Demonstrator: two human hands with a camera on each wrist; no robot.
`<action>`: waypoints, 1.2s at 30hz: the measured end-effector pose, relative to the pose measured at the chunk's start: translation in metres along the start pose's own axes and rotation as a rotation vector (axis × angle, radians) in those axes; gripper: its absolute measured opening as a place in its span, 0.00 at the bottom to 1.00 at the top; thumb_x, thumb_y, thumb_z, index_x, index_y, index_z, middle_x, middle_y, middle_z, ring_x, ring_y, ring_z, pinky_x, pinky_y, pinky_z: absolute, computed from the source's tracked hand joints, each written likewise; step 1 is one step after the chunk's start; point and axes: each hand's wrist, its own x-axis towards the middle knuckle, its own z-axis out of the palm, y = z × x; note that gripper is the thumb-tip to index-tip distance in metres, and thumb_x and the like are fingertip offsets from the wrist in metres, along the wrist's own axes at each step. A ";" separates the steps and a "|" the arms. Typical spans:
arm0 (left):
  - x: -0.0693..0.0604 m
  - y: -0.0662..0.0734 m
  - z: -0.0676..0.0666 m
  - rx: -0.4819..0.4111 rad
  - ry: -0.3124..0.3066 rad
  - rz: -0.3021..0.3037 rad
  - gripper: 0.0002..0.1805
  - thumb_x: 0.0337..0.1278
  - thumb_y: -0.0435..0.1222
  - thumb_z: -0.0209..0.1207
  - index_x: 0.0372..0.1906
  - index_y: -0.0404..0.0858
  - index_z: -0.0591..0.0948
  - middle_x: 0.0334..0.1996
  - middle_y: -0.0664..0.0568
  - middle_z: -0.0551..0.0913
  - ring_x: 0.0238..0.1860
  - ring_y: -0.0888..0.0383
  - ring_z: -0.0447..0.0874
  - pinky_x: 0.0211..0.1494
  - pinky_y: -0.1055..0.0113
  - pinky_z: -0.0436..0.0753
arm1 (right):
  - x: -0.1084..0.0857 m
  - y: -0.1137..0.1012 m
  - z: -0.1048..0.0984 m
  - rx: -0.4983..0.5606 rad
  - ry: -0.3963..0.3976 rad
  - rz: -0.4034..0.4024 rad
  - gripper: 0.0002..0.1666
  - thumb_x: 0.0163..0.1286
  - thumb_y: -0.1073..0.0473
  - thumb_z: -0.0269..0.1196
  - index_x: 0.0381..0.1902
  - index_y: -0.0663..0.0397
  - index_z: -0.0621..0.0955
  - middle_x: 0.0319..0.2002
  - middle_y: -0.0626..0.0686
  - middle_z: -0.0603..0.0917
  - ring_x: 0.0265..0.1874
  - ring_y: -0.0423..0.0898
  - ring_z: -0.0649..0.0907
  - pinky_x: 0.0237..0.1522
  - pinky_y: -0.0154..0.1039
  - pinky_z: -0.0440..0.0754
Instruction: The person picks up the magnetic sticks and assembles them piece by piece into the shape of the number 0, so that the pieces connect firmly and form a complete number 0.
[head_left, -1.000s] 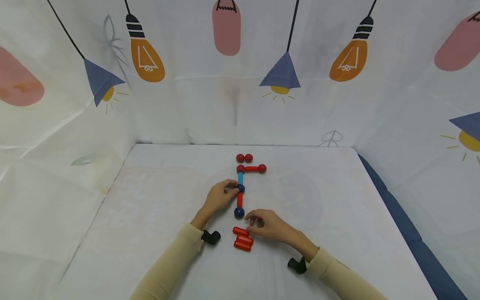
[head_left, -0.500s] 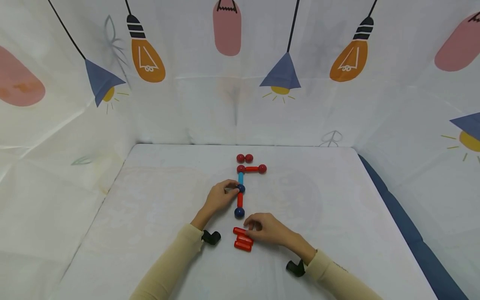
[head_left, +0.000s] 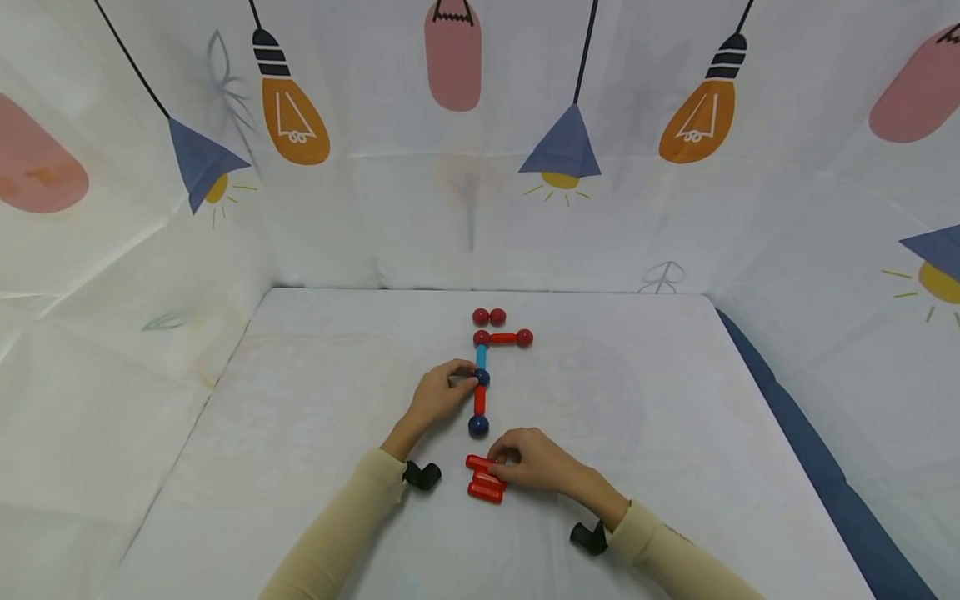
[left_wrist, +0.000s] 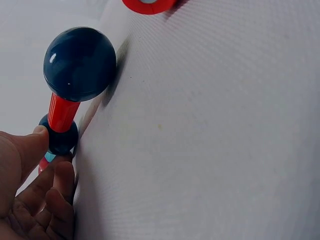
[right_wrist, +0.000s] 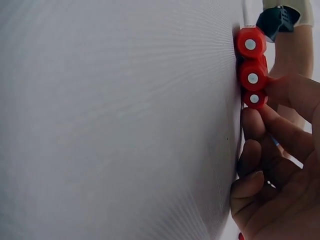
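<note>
In the head view, a line of magnetic rods and balls lies on the table: a near blue ball, a red rod, a middle blue ball, a light-blue rod and a red ball. From that ball another red rod runs right to a red ball. My left hand pinches the middle blue ball between thumb and finger. Below the line, several loose red rods lie side by side. My right hand pinches the farthest one; its thumb also reaches the neighbouring rod.
Two loose red balls sit together beyond the assembled line. The white table meets a patterned cloth backdrop at its far edge. Black wrist cameras hang at both sleeves.
My right hand has shifted slightly down and left onto the loose red rods, its thumb and finger closing around the farthest. My left hand stays at the middle blue ball.
</note>
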 end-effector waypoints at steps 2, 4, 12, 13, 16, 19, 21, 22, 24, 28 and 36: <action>0.000 0.000 0.000 0.000 0.000 -0.002 0.16 0.69 0.42 0.64 0.58 0.46 0.84 0.54 0.50 0.88 0.45 0.54 0.84 0.51 0.57 0.84 | 0.000 -0.001 0.000 -0.001 0.001 0.000 0.08 0.69 0.54 0.70 0.43 0.50 0.89 0.31 0.38 0.84 0.32 0.33 0.78 0.37 0.29 0.79; -0.001 0.001 -0.001 0.001 0.000 -0.004 0.16 0.69 0.42 0.64 0.58 0.47 0.84 0.53 0.50 0.88 0.44 0.55 0.84 0.51 0.57 0.84 | 0.000 -0.001 0.000 0.000 0.004 -0.006 0.07 0.69 0.55 0.70 0.42 0.50 0.89 0.31 0.39 0.84 0.31 0.33 0.78 0.36 0.29 0.79; -0.001 0.001 -0.001 -0.002 0.003 -0.001 0.15 0.70 0.43 0.64 0.57 0.47 0.84 0.52 0.50 0.89 0.43 0.55 0.85 0.50 0.58 0.83 | -0.001 0.000 -0.001 -0.010 0.017 -0.033 0.06 0.69 0.57 0.69 0.41 0.51 0.89 0.32 0.40 0.84 0.32 0.32 0.78 0.36 0.29 0.79; -0.001 0.001 -0.001 -0.003 0.004 0.001 0.15 0.69 0.43 0.64 0.57 0.47 0.84 0.52 0.50 0.89 0.43 0.55 0.85 0.50 0.58 0.83 | -0.001 0.000 -0.001 -0.009 0.017 -0.031 0.06 0.69 0.58 0.69 0.41 0.51 0.89 0.32 0.40 0.83 0.32 0.32 0.78 0.37 0.29 0.79; -0.001 0.001 -0.001 -0.006 0.004 0.003 0.15 0.69 0.43 0.64 0.57 0.47 0.84 0.52 0.50 0.89 0.43 0.55 0.85 0.49 0.58 0.83 | -0.001 0.000 -0.002 -0.011 0.017 -0.027 0.06 0.69 0.58 0.69 0.41 0.50 0.89 0.32 0.40 0.83 0.32 0.33 0.78 0.37 0.29 0.80; -0.001 0.000 -0.001 -0.003 0.002 0.003 0.16 0.69 0.43 0.64 0.58 0.46 0.84 0.52 0.50 0.89 0.44 0.55 0.84 0.50 0.58 0.83 | -0.002 0.000 -0.003 -0.007 0.014 -0.016 0.06 0.69 0.58 0.69 0.42 0.50 0.89 0.32 0.39 0.83 0.32 0.33 0.79 0.38 0.30 0.80; -0.001 0.000 -0.001 0.001 0.001 0.006 0.16 0.69 0.42 0.64 0.58 0.46 0.84 0.53 0.50 0.89 0.44 0.54 0.84 0.50 0.58 0.83 | -0.002 0.000 -0.004 -0.006 0.012 -0.007 0.06 0.69 0.57 0.69 0.42 0.49 0.89 0.32 0.39 0.83 0.33 0.33 0.79 0.39 0.30 0.80; -0.001 0.000 -0.001 0.004 0.000 0.007 0.16 0.69 0.42 0.64 0.58 0.46 0.84 0.53 0.50 0.88 0.45 0.54 0.84 0.51 0.57 0.83 | -0.003 0.001 -0.005 -0.005 0.012 -0.007 0.06 0.69 0.57 0.69 0.42 0.49 0.88 0.32 0.39 0.83 0.33 0.33 0.79 0.39 0.30 0.80; -0.001 0.000 -0.001 0.002 -0.001 0.008 0.16 0.70 0.42 0.63 0.58 0.46 0.84 0.53 0.49 0.88 0.46 0.53 0.85 0.52 0.57 0.84 | -0.004 0.001 -0.007 -0.008 0.012 -0.007 0.06 0.69 0.57 0.69 0.43 0.49 0.88 0.33 0.39 0.83 0.33 0.33 0.79 0.39 0.30 0.81; -0.001 0.000 -0.001 -0.005 -0.003 0.007 0.16 0.70 0.43 0.63 0.58 0.46 0.84 0.53 0.49 0.88 0.47 0.53 0.85 0.53 0.56 0.84 | -0.005 0.003 -0.010 -0.021 0.019 -0.026 0.07 0.69 0.58 0.69 0.43 0.50 0.89 0.34 0.40 0.84 0.34 0.34 0.79 0.40 0.31 0.81; -0.001 0.001 -0.002 -0.005 -0.003 0.004 0.15 0.70 0.43 0.63 0.58 0.47 0.84 0.53 0.51 0.88 0.43 0.55 0.84 0.50 0.59 0.83 | -0.006 0.006 -0.016 -0.055 0.021 -0.015 0.07 0.69 0.58 0.69 0.44 0.50 0.89 0.37 0.42 0.85 0.36 0.35 0.80 0.42 0.31 0.83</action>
